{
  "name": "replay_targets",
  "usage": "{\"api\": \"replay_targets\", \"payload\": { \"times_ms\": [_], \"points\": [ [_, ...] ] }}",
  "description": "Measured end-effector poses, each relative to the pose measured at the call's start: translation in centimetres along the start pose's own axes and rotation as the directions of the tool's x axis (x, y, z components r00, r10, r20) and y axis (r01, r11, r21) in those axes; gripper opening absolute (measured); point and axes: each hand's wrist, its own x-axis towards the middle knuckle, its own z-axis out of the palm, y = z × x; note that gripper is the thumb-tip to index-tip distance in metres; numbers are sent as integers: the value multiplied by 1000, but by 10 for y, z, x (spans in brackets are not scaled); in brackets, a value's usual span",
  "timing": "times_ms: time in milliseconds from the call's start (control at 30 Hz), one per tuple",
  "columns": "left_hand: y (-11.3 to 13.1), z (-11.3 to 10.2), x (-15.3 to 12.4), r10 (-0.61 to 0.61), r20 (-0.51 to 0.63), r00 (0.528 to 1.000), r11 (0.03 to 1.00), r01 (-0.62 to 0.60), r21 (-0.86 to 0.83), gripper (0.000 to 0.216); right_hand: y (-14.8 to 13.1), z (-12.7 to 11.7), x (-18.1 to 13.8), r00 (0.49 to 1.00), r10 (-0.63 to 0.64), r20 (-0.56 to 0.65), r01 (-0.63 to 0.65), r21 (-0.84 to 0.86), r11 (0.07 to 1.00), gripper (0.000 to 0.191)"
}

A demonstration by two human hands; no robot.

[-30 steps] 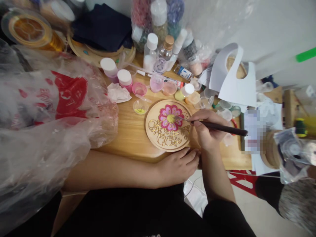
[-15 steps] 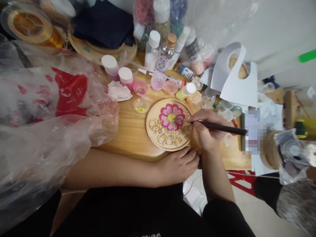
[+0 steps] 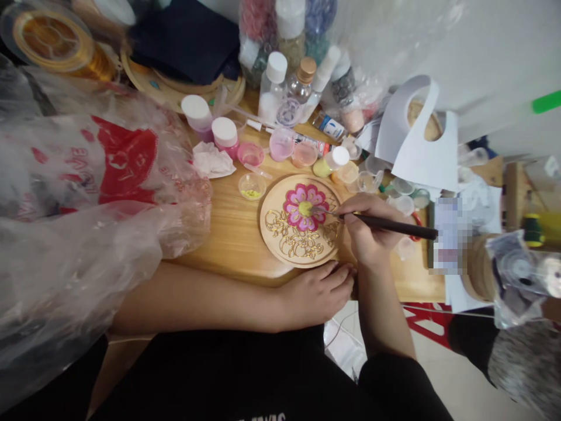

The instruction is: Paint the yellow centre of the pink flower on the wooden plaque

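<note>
Plastic bag (image 3: 127, 158) at left bears red print with sideways letters resembling LOVE. Round wooden plaque (image 3: 275, 199) lies left of the right hand (image 3: 366, 238) and just beyond the loosely open left hand (image 3: 312, 299); the right pinches a dark-handled tool (image 3: 394, 227), tip at the flower's yellow centre (image 3: 303, 209), while a far tube's (image 3: 332, 127) label is unreadable.

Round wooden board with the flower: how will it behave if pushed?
The board looks flat and rigid, so it should probably slide without bending. Lying on its broad side, it seems unlikely to tip or roll.
</note>
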Motion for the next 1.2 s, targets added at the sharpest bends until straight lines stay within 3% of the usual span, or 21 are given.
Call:
{"api": "replay_targets", "payload": {
  "times_ms": [300,533,1200],
  "points": [
    [1,1,0,-9,-8,1000,1000,9,-6,35,-4,0,1,998,-13,61,12,7,1000,17],
    [0,1,2,-41,-78,996,999,40,-7,37,-4,-1,1,995,-40,96,35,51,998,19],
    [1,2,0,-41,-54,998,999,41,-2,37,-3,0,1,990,-85,114,80,47,996,18]
  ]
}}
